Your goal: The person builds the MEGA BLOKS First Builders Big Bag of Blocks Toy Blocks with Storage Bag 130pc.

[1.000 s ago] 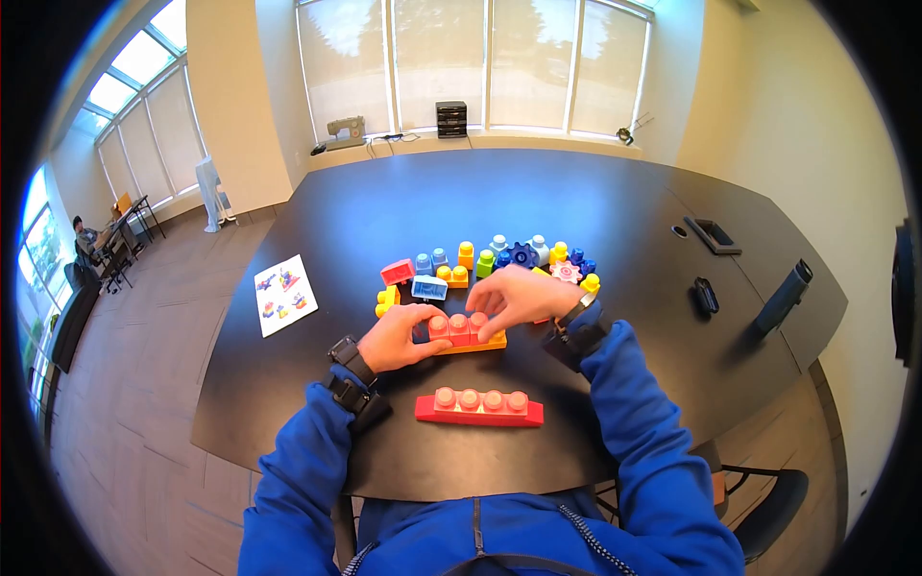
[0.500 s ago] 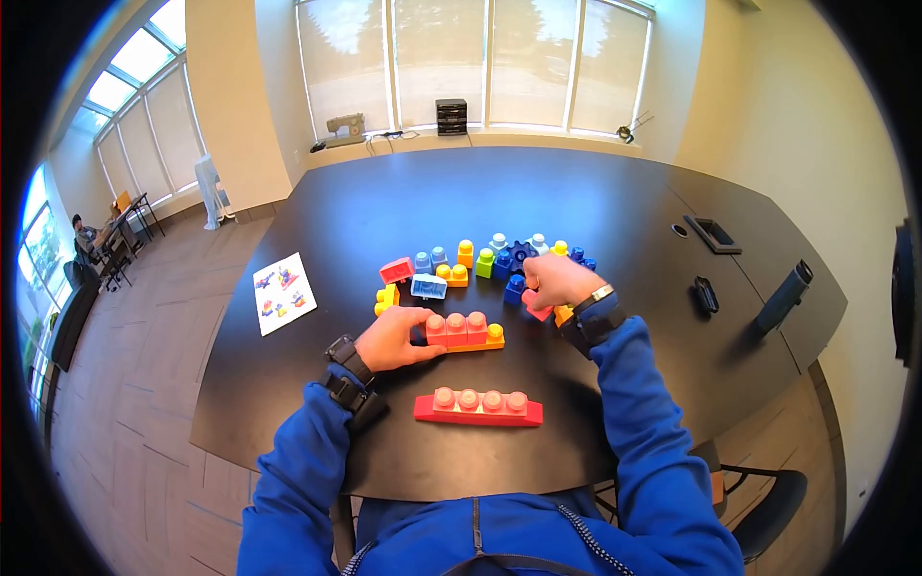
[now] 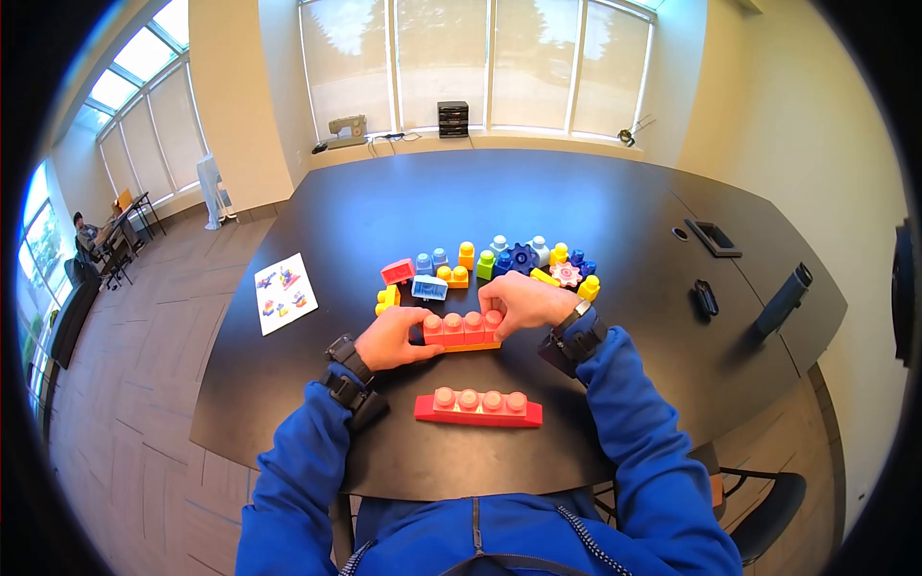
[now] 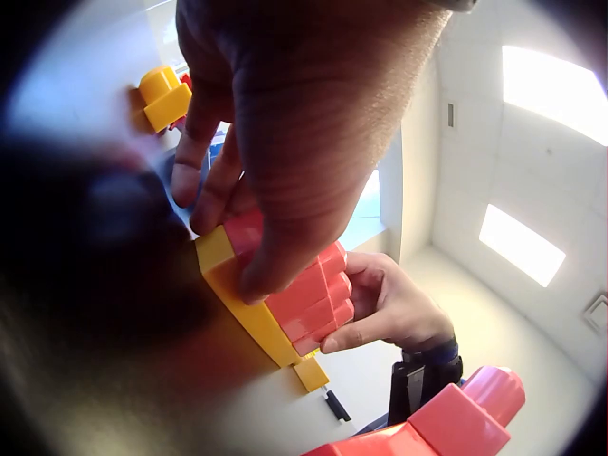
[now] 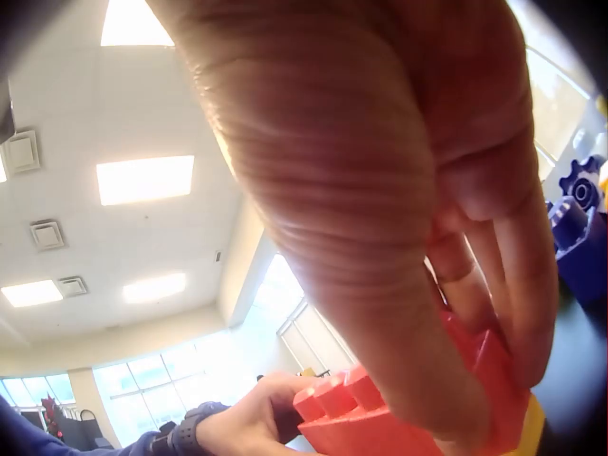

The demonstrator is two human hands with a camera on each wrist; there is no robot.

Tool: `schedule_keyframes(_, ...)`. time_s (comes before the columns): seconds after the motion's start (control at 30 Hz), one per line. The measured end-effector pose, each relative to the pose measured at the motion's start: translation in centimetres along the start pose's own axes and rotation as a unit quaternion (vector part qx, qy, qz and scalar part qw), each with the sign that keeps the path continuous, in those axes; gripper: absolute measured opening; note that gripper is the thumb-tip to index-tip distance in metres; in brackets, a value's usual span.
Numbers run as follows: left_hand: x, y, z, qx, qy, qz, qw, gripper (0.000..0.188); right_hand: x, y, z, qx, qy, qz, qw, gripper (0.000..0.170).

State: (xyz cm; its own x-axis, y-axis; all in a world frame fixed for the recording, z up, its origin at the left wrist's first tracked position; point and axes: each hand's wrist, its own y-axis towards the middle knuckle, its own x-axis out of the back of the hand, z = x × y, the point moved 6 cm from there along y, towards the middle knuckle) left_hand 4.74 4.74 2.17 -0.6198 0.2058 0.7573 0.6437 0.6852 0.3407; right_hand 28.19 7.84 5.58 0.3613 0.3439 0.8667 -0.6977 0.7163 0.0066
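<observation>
In the head view, a row of red toy blocks (image 3: 458,336) sits along a long yellow block (image 3: 473,348) on the table. My left hand (image 3: 389,340) grips the left end, its thumb along the near side, pressed over the red and yellow in the left wrist view. At the right end my right hand (image 3: 530,303) pinches the last red block (image 5: 499,375) between thumb and fingers. That block stands in line with the others, directly over the yellow. Nearer my body lies a long red piece (image 3: 478,416) with slanted ends and a row of studs on top.
Loose blocks curve behind my hands, among them a light blue block (image 3: 428,287), a green block (image 3: 486,265), a dark blue gear (image 3: 521,256) and a pink gear (image 3: 567,275). A picture sheet (image 3: 285,295) lies left. A dark bottle (image 3: 785,298) stands right.
My right hand reached to the loose blocks, picked up a red block and brought it back to the right end of the row. My left hand kept its hold.
</observation>
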Motion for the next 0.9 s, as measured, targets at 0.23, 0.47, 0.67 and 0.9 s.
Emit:
schedule_keyframes(0.23,0.6,0.1,-1.1,-0.036,0.031,-0.017,0.999,0.056,1.9,-1.7,0.3,0.003,0.063,0.016,0.998,0.05)
schedule_keyframes(0.47,1.9,0.0,-1.9,0.056,0.008,0.007,0.998,0.07,9.4,-5.9,-0.5,-0.073,0.028,-0.093,0.993,0.048)
schedule_keyframes(0.67,1.8,0.1,-0.8,0.049,-0.087,0.032,0.995,0.091,8.6,-5.8,1.4,-0.018,-0.018,-0.097,0.995,0.059)
schedule_keyframes(0.9,0.4,-1.6,-5.9,-0.011,-0.052,0.115,0.992,0.166,-2.2,-6.5,6.0,0.072,0.022,0.045,0.996,0.162)
